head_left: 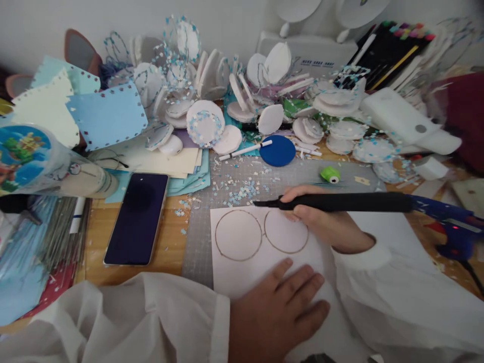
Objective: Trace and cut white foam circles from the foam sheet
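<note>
A white foam sheet (242, 272) lies on the grey cutting mat (200, 237), with two brown-edged circles (238, 235) marked side by side in it. My left hand (282, 307) rests flat on the sheet's near part, fingers stretched out. My right hand (321, 224) is closed around a long black pen-shaped tool (340, 202), which lies horizontal with its tip pointing left above the right circle (286, 232). A blue cable end (434, 207) leads off the tool to the right.
A dark phone (138, 218) lies left of the mat. Behind are piles of white foam discs (206, 123), a blue disc (278, 150), a white marker (245, 149), a green punch (330, 174), blue and cream perforated sheets (108, 115) and a blue glue gun (459, 237) at right.
</note>
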The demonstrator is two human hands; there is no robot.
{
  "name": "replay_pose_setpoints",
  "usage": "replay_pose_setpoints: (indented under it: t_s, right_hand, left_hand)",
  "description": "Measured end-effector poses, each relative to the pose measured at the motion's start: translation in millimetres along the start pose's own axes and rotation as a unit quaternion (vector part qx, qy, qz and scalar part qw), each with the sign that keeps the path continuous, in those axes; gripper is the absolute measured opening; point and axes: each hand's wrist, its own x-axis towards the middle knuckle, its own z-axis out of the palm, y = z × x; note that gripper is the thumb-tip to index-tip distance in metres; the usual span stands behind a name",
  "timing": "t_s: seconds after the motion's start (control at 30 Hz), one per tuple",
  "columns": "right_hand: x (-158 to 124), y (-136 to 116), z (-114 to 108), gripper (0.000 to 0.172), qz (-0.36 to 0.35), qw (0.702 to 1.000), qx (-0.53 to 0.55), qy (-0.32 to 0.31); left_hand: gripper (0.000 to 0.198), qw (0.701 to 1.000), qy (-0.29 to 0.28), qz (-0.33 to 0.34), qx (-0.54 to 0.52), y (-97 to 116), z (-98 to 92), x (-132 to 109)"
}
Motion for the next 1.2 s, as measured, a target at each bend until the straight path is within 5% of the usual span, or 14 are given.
replay_pose_setpoints:
  t_s: [0.43, 1.2]
  right_hand:
    - [1, -12, 4, 0.007, 0.023, 0.975, -0.043, -0.216]
    - [0, -15, 12, 0.001, 0.043, 0.974, -0.051, -0.215]
  left_hand:
    - [0.048, 1.0, 0.015, -0.011, 0.003, 1, 4.6, 1]
    - [0.047, 1.0, 0.016, -0.008, 0.013, 0, 5.1, 0]
